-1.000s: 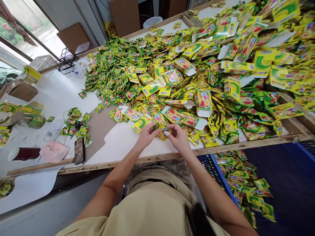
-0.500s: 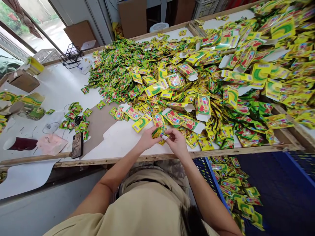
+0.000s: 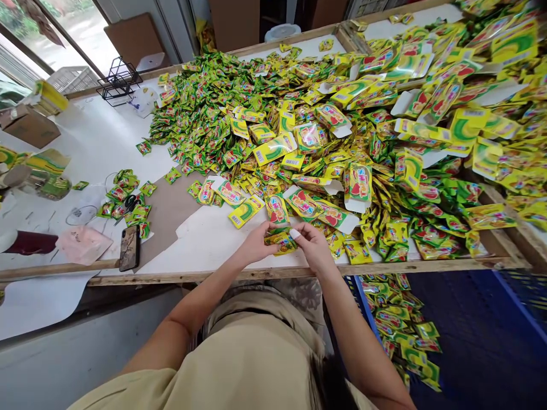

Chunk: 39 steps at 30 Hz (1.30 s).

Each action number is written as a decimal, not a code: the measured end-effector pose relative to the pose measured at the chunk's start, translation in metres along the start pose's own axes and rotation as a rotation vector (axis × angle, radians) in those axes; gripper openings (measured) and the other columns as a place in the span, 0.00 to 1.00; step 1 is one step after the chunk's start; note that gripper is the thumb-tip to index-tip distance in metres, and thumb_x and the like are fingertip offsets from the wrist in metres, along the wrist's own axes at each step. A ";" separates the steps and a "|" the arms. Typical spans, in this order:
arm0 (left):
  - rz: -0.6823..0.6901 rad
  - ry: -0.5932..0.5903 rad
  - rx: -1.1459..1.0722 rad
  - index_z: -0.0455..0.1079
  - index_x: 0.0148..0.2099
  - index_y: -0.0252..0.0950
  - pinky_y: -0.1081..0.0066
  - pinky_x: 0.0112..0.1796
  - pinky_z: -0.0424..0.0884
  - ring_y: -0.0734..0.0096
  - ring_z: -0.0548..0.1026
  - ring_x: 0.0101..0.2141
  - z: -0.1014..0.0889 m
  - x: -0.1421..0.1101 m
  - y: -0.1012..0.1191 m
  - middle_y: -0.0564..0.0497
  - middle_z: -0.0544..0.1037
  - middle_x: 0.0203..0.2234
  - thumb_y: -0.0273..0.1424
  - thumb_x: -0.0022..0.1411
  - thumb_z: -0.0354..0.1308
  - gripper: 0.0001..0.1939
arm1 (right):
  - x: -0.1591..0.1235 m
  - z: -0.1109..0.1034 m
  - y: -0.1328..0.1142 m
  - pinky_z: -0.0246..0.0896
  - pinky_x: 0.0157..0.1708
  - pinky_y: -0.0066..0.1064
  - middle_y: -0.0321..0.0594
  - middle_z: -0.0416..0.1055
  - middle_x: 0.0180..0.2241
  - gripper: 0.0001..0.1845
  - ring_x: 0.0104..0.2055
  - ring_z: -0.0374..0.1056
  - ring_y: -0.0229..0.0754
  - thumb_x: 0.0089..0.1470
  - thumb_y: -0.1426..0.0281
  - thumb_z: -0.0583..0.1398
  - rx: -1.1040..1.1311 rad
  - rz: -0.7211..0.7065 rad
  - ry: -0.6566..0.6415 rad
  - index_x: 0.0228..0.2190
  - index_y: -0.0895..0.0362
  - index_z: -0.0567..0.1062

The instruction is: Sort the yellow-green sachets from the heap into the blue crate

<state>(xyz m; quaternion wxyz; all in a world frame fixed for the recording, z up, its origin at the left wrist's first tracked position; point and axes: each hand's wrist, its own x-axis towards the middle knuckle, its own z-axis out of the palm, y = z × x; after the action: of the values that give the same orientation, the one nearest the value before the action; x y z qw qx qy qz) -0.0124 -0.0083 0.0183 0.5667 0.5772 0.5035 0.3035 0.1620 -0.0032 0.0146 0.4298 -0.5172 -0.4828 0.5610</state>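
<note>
My left hand [image 3: 255, 244] and my right hand [image 3: 313, 246] meet near the front edge of the white table [image 3: 213, 250]. Both pinch a small stack of yellow-green sachets [image 3: 281, 242] held between them, fingers closed on its ends. Just beyond my hands lies a huge heap of the same sachets [image 3: 239, 114] mixed with flat and half-folded yellow cartons [image 3: 276, 149]. One carton [image 3: 277, 208] lies right behind the stack.
A phone [image 3: 129, 247], scissors [image 3: 128, 205] among a small sachet pile, a pink cloth [image 3: 82, 244] and a dark red cup [image 3: 25, 242] lie at the left. A black wire rack [image 3: 116, 85] stands far left. A blue crate [image 3: 401, 324] holding sachets sits below the table's right.
My hands have drawn the sachet stack slightly nearer the table edge and squared it between them. The view shifted a little; nothing else on the table moved.
</note>
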 end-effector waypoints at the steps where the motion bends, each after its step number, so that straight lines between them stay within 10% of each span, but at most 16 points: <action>1: -0.019 -0.006 -0.013 0.65 0.47 0.36 0.71 0.35 0.70 0.67 0.72 0.39 -0.001 0.000 0.000 0.48 0.74 0.40 0.27 0.47 0.63 0.23 | 0.001 -0.002 0.001 0.54 0.23 0.28 0.33 0.61 0.21 0.16 0.23 0.57 0.36 0.47 0.55 0.61 0.016 0.017 -0.003 0.25 0.54 0.67; 10: -0.106 -0.026 -0.253 0.65 0.40 0.33 0.70 0.35 0.69 0.70 0.72 0.35 0.000 0.001 0.002 0.50 0.73 0.33 0.27 0.42 0.67 0.21 | -0.002 -0.008 -0.001 0.59 0.29 0.30 0.34 0.64 0.26 0.15 0.28 0.61 0.38 0.50 0.55 0.60 0.052 0.036 -0.126 0.30 0.54 0.67; 16: -0.054 0.010 -0.149 0.64 0.42 0.34 0.68 0.37 0.70 0.68 0.72 0.37 0.000 -0.004 0.001 0.47 0.73 0.37 0.30 0.46 0.66 0.21 | -0.010 0.000 0.006 0.62 0.33 0.34 0.37 0.69 0.31 0.18 0.32 0.65 0.43 0.45 0.59 0.64 -0.298 -0.062 -0.162 0.36 0.55 0.69; 22: 0.059 0.469 0.634 0.63 0.52 0.36 0.56 0.48 0.65 0.54 0.66 0.49 -0.035 0.011 0.010 0.40 0.69 0.49 0.34 0.49 0.67 0.29 | -0.010 -0.009 0.012 0.62 0.45 0.41 0.44 0.73 0.43 0.24 0.42 0.68 0.48 0.46 0.60 0.62 -0.251 -0.068 0.025 0.44 0.56 0.69; 26: -0.022 0.499 0.991 0.65 0.52 0.34 0.54 0.48 0.64 0.49 0.66 0.50 -0.054 0.018 0.009 0.39 0.70 0.47 0.28 0.48 0.65 0.27 | -0.012 -0.011 0.014 0.63 0.46 0.43 0.44 0.74 0.42 0.23 0.42 0.68 0.48 0.46 0.60 0.62 -0.270 -0.063 0.031 0.43 0.57 0.71; 33: 0.118 0.409 0.422 0.65 0.52 0.37 0.65 0.42 0.70 0.67 0.73 0.38 -0.070 -0.008 0.005 0.46 0.76 0.41 0.28 0.58 0.55 0.18 | -0.010 -0.015 0.011 0.63 0.47 0.44 0.44 0.74 0.41 0.22 0.43 0.69 0.48 0.45 0.59 0.64 -0.145 -0.063 0.164 0.40 0.57 0.71; 39: 0.119 0.135 -0.080 0.65 0.55 0.34 0.68 0.44 0.70 0.67 0.74 0.43 -0.027 -0.019 -0.008 0.42 0.75 0.44 0.31 0.60 0.55 0.21 | 0.004 -0.009 -0.025 0.63 0.47 0.39 0.44 0.72 0.44 0.18 0.47 0.68 0.47 0.51 0.62 0.61 -0.130 -0.312 0.258 0.43 0.55 0.68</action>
<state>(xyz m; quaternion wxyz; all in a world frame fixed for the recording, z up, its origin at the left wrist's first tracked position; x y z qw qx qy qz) -0.0449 -0.0178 0.0197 0.5349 0.5614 0.4930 0.3947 0.1698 0.0059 0.0391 0.5354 -0.5305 -0.5331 0.3844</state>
